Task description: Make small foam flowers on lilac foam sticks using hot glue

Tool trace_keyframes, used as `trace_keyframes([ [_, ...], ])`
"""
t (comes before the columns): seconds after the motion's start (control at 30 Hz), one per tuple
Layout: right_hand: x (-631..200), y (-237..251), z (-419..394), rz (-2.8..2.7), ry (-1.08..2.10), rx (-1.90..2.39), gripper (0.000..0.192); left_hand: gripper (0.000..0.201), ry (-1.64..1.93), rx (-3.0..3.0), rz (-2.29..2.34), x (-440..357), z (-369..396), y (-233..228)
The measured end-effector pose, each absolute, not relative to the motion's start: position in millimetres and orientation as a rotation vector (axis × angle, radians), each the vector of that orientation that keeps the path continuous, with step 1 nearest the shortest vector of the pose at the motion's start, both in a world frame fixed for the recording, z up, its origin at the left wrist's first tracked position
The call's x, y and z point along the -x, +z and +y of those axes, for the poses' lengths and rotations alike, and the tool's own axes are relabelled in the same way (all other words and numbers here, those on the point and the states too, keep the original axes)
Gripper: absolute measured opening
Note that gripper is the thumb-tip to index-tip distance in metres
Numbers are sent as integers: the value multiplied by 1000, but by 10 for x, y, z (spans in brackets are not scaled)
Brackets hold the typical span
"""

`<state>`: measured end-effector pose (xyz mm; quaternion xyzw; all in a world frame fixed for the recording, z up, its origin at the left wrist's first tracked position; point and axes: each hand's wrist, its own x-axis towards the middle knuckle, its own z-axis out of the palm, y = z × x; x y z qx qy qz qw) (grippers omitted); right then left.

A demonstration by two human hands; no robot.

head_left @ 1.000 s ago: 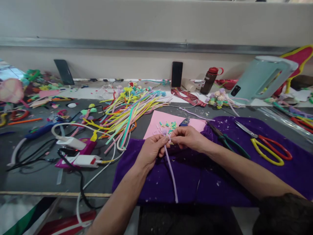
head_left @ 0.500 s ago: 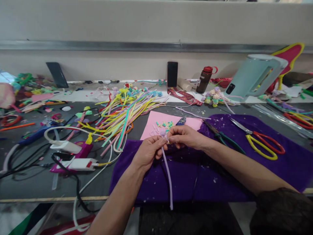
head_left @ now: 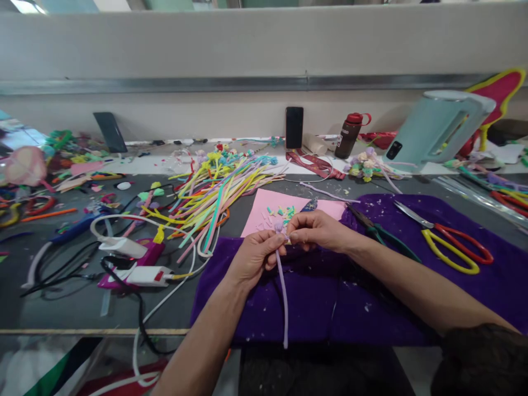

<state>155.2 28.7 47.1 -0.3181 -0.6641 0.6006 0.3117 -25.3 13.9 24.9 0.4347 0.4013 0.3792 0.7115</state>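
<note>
My left hand (head_left: 260,254) pinches a lilac craft flower (head_left: 279,226) just below its small round head. From under the fingers its long lilac stem (head_left: 283,300) hangs down over the purple cloth (head_left: 305,308). My right hand (head_left: 310,230) meets the left at the flower, thumb and forefinger pressed together at its side; what tiny piece they hold, if any, is too small to tell. Just behind the hands, small cut bits (head_left: 284,212) in green, yellow and lilac lie on a pink sheet (head_left: 258,208).
Pliers (head_left: 377,231) and red-and-yellow-handled scissors (head_left: 449,242) lie right on the cloth. A bundle of coloured stems (head_left: 218,192) is left of the sheet. A power strip (head_left: 136,267) with cables sits left. Behind stand a phone (head_left: 294,127), a bottle (head_left: 348,135) and a kettle (head_left: 433,129).
The view has shifted slightly, so everything sits a little further right. Both hands keep their pinch at the flower with hardly any movement.
</note>
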Motion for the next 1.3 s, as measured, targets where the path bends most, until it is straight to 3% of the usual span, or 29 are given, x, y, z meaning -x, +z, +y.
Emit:
trace_keyframes([
  [1.3, -1556, 349, 312, -1846, 1507, 902, 14, 25, 982, -1316, 1182, 263, 69, 279],
])
